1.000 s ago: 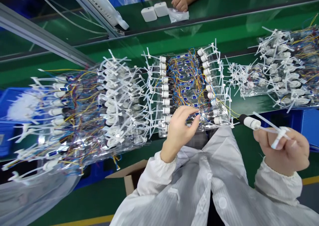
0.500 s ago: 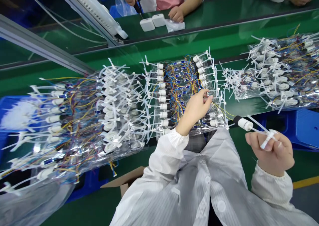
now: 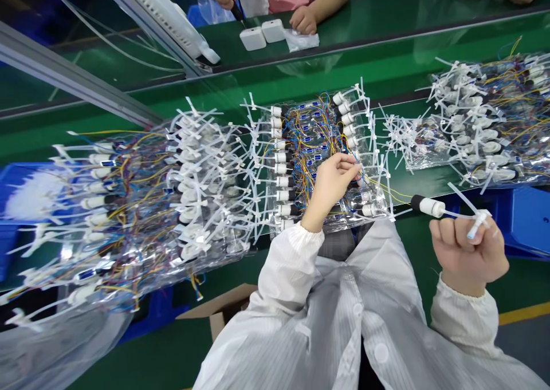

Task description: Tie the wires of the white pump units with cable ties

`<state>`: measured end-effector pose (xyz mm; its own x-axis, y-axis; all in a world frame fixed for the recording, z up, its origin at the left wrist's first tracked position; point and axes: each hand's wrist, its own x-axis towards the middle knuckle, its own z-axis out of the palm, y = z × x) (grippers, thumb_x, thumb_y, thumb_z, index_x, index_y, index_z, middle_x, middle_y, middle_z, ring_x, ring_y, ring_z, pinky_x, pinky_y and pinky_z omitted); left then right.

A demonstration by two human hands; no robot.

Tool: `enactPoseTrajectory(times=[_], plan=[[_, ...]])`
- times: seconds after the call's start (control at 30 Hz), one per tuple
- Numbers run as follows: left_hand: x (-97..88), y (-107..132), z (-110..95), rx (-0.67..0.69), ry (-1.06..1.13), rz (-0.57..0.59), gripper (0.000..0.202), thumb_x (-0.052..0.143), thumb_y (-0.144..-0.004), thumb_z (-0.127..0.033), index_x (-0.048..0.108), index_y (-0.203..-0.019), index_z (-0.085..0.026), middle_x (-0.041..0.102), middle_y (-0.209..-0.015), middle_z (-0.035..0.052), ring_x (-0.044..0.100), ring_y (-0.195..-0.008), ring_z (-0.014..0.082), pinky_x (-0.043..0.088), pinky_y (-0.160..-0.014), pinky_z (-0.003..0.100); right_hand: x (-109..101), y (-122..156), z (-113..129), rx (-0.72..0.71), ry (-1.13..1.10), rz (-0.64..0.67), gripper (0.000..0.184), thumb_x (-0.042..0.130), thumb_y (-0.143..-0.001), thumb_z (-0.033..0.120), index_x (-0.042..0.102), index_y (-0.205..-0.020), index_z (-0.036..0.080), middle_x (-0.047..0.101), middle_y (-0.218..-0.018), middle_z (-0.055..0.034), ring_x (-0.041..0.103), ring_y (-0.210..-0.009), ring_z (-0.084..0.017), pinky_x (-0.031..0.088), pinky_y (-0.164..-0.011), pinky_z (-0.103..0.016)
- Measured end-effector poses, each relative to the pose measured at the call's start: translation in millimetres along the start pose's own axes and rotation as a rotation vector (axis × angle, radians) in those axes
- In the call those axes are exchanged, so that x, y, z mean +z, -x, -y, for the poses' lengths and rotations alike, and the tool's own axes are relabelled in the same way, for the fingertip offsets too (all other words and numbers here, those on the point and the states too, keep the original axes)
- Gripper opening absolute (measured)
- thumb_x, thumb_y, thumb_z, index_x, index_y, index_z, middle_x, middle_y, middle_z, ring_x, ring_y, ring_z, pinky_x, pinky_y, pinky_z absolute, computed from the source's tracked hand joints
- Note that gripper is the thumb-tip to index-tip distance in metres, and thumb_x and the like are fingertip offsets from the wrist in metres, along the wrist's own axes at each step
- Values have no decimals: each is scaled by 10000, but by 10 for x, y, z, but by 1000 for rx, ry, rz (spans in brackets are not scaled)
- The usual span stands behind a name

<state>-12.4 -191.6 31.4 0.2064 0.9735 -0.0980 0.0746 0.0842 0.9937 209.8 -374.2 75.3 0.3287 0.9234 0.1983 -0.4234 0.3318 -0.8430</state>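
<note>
Left hand (image 3: 330,186) on clear bagged bundle (image 3: 378,201), fingertips (image 3: 356,169) among coloured wires (image 3: 318,132), grip on any wire unclear. Right hand (image 3: 468,252) clenched, pinching white cable tie (image 3: 479,221) of black-ended white plug (image 3: 431,207), just over near edge of bench (image 3: 412,181). Risk: leads snagging on neighbouring ties and pulling loose; plug dropping if thin tie slips.

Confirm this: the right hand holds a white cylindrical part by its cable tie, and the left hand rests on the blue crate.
Wrong on one point: the left hand is not on the blue crate. The head view shows it at the wires in the clear plastic bag. The right hand does hold the white cylindrical part by its cable tie.
</note>
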Motion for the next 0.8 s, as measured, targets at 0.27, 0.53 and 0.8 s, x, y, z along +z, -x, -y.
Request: enactPoseTrajectory(times=[0.27, 0.53, 0.8], plan=[[2, 15, -52, -31, 39, -20, 133, 808, -951, -163, 683, -985, -191, 679, -725, -46, 694, -606, 96, 599, -626, 244, -118, 13, -4, 18, -17, -30, 487, 702, -1040, 481, 462, -687, 247, 110, -506, 89, 80, -447, -100, 216, -492, -346], [-40, -8, -38, -33, 55, -55, 80, 668, -1070, -312, 673, -1045, -237, 590, -720, -44, 556, -560, 97, 480, -498, 238, -182, -22, -15, 15, -91, -207, 494, 772, -991, 511, 485, -684, 250, 102, -527, 97, 69, -465, -106, 176, -495, -348], [-39, 7, 16, -27, -35, -24, 85, 696, -1005, -220, 754, -1060, -192, 781, -926, 40, 671, -698, 110, 552, -611, 229, -149, -27, -37, 2, -103, -168, 473, 767, -997, 495, 501, -686, 258, 118, -521, 97, 104, -462, -109, 201, -480, -343]])
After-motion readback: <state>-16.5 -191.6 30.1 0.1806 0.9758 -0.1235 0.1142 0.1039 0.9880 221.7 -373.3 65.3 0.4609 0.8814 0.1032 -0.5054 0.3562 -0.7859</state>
